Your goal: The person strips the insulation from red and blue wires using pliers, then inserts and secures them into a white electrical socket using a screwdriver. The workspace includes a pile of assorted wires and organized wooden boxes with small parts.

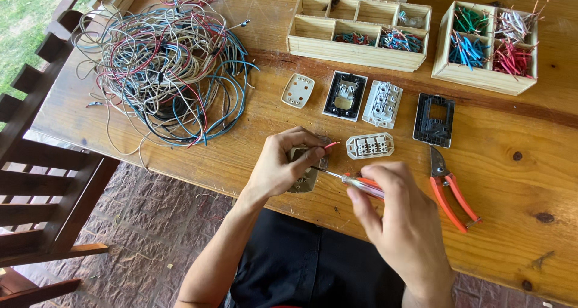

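My left hand (283, 163) holds a small switch part (306, 177) tight at the table's (241, 145) front edge. My right hand (400, 215), at 4 o'clock from it, grips a screwdriver (355, 181), its tip maybe touching the part.

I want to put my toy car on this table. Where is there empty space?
Bare wood lies right of the orange-handled cutters, and between the wire tangle and the small white plate. It is crowded around the left hand, right hand and the switch parts.
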